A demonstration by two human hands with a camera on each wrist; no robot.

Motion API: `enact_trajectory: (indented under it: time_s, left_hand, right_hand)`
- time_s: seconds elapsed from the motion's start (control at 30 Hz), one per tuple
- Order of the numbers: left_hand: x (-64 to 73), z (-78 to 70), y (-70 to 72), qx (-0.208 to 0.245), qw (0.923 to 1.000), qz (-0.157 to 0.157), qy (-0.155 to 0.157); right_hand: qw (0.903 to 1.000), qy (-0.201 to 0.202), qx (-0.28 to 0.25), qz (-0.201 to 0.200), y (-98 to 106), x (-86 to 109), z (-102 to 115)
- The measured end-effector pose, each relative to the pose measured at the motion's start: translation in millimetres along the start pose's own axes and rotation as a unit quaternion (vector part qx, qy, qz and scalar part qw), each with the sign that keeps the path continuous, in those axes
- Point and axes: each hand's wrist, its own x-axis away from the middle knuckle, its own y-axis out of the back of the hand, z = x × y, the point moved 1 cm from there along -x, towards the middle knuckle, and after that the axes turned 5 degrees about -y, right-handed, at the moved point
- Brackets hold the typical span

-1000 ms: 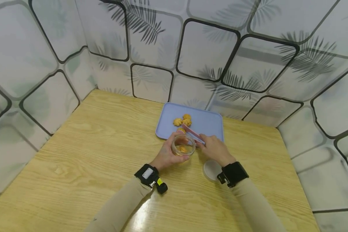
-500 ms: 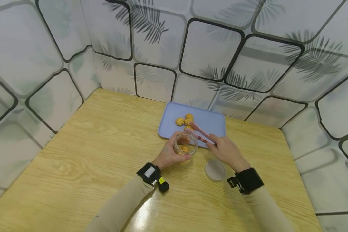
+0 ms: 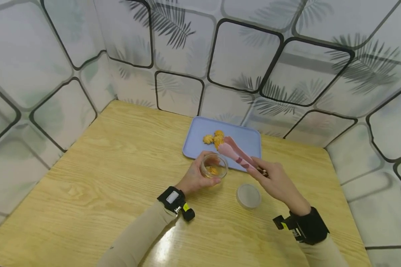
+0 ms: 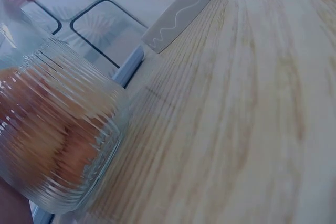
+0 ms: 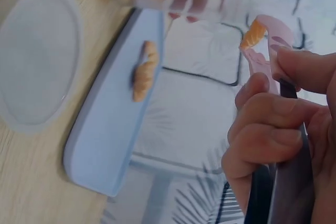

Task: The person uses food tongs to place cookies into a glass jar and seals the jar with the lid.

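Note:
My left hand (image 3: 197,181) holds a clear glass jar (image 3: 225,170) by its side, mouth up. Ribbed walls and a few golden cookies (image 4: 58,150) inside show in the left wrist view. My right hand (image 3: 280,182) grips pink tongs (image 3: 242,157) with dark handles. Between the tongs' tips is a cookie (image 5: 254,34), seen in the right wrist view; the tips are raised just right of the jar's mouth. Behind the jar, several cookies (image 3: 208,139) lie together on a light blue tray (image 3: 242,136).
A round, pale lid (image 3: 248,195) lies on the wooden table (image 3: 127,159), right of the jar and left of my right wrist. A patterned curtain (image 3: 177,92) rises along the table's back and sides.
The tongs have come up from the tray with a cookie between their tips, and my right hand has moved right and toward me. My left hand and the jar stay nearly still.

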Motion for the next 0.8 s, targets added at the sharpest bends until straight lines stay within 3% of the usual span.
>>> enact_trajectory:
  time_s: [0.37,0.8]
  left_hand:
    - [3.5,1.2,1.1,-0.027,0.9977,-0.014,0.06]
    - [2.4,-1.1,-0.5,-0.022,0.9981,-0.016,0.056]
  right_hand:
    - [0.9986,0.001,-0.016,0.051,4.5,25.4,18.3]
    - [0.9977,0.012,0.052,0.042,5.0,23.4,23.5]
